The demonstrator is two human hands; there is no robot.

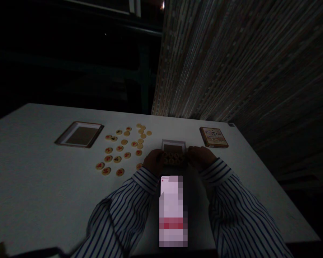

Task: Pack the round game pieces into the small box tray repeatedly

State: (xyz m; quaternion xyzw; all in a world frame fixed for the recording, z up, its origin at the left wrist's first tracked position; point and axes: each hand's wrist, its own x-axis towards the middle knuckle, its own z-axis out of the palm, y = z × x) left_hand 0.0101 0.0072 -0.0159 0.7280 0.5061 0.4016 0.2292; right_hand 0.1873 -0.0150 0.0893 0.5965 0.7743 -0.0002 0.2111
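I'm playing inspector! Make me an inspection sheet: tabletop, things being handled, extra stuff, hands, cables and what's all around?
Surface: flat white table, dimly lit.
Things being handled: small rectangular open box, with pale round discs inside; loose pale round discs lie left of it, many marked red or black.
Clutter: brown-rimmed shallow open tray at left; flat brown patterned box at right; lit pinkish rectangular screen in front.
Hands: left hand and right hand at the small box's two sides; grip too dark to tell.
Cables: dark cord-like strip, lower left; possibly a cable.
Surroundings: grey-brown striped curtain-like hanging; very dark background.
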